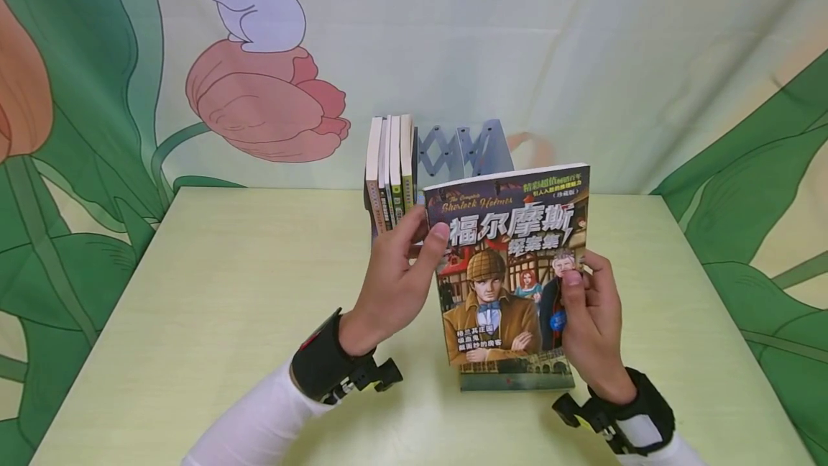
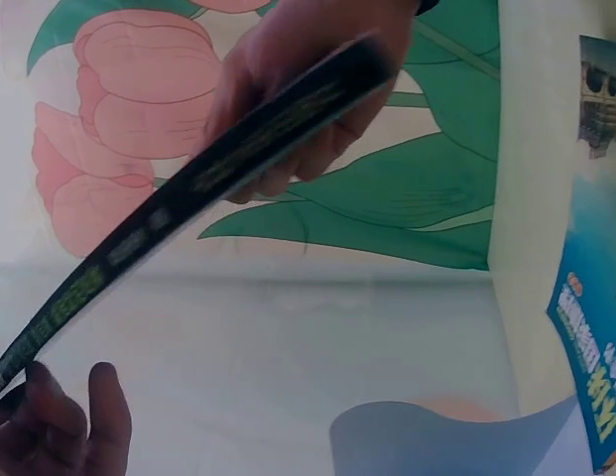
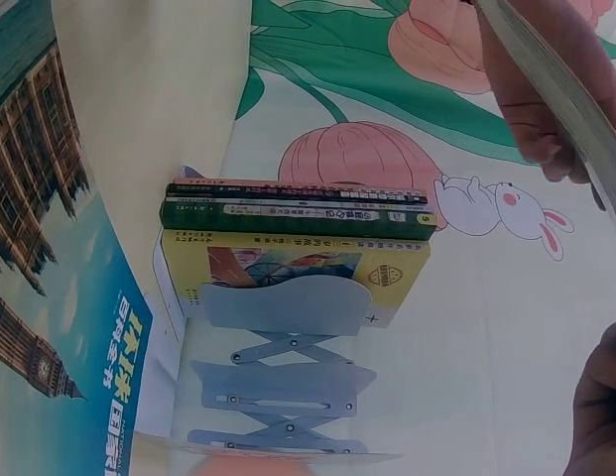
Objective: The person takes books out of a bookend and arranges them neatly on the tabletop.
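Note:
Both hands hold a Sherlock Holmes book [image 1: 511, 272], its illustrated front cover tilted upward above the table. My left hand [image 1: 394, 286] grips its upper left edge, thumb on the cover and fingers behind. At the right edge, my right hand [image 1: 591, 322] pinches it with the thumb on the front. The left wrist view catches the book's dark spine [image 2: 169, 213] edge-on. Beneath it lies another book [image 1: 517, 381], mostly hidden in the head view; its blue cover with a clock tower [image 3: 50, 248] shows in the right wrist view.
Behind the held book stands a blue-grey expanding book rack [image 1: 494, 146], with several upright books [image 1: 391, 171] at its left end. The pale table [image 1: 259, 293] meets a printed curtain [image 1: 582, 56] at the back.

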Demonstrator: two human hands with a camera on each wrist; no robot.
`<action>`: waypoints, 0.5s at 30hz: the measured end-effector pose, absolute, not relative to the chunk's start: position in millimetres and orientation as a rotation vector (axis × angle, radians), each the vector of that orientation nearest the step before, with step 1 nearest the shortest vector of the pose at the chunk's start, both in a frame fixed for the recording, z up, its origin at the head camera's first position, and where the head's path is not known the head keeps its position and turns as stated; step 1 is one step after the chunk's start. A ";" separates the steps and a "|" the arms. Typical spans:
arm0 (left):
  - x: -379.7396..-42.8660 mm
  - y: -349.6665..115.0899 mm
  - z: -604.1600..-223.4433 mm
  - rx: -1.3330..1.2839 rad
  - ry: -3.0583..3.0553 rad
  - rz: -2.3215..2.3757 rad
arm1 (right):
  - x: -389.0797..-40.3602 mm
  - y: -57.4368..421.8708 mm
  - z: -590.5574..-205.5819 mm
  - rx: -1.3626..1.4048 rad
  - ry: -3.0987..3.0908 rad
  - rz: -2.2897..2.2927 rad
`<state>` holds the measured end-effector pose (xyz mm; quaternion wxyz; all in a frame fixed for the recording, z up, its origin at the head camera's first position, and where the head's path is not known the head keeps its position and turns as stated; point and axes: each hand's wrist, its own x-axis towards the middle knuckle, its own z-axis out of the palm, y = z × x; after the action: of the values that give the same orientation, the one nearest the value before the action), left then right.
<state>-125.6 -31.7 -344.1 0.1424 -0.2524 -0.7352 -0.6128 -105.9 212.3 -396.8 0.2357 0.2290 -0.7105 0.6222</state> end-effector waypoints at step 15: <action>-112.7 -25.7 -377.5 -0.700 -2.252 -1.778 | -104.2 217.7 -395.3 0.551 -1.974 1.644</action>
<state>-112.7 -25.7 -377.5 0.0940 -0.2359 -0.7591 -0.5993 -104.2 217.7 -395.3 0.2543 0.2029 -0.7266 0.6051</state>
